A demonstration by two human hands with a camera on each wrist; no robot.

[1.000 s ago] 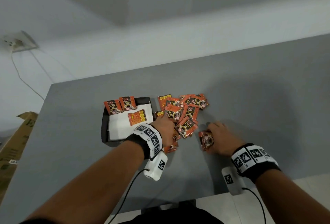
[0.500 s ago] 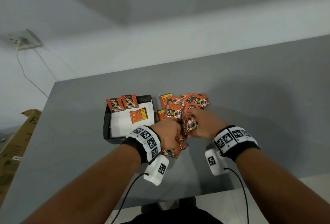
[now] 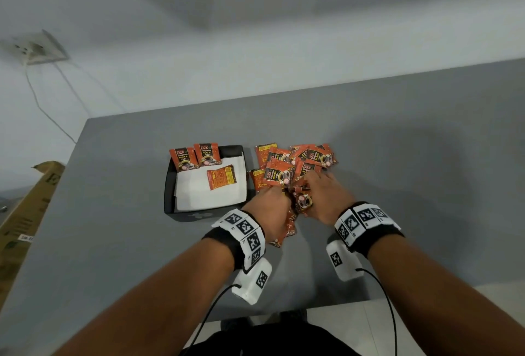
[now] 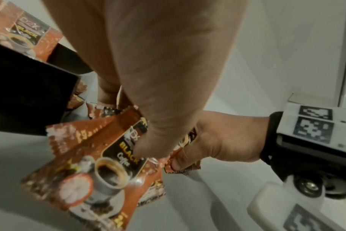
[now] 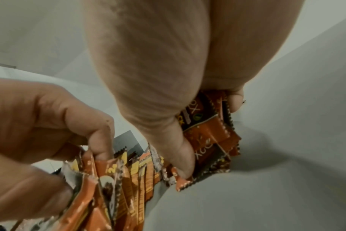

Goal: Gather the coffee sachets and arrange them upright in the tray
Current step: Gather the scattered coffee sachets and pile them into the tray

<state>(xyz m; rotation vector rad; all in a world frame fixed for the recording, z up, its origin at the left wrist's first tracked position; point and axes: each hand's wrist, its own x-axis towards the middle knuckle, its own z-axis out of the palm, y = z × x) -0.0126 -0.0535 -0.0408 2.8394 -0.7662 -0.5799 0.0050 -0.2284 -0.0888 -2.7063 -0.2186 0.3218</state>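
A black tray with a white liner stands left of centre on the grey table. Two orange coffee sachets stand upright at its back left, and one sachet lies flat on the liner. A loose pile of sachets lies just right of the tray. My left hand grips a fanned bundle of sachets by their top edges, also visible in the right wrist view. My right hand touches it, pinching a few sachets between thumb and fingers at the pile's near edge.
A cardboard box leans at the far left beside the table. A wall socket with a hanging cable sits on the wall at upper left. The grey table stretches away to the right. Its front edge runs just under my wrists.
My right hand carried a sachet from the table on the right leftward to meet the left hand's bundle. It now reaches into the pile's near edge. The left hand barely moved.
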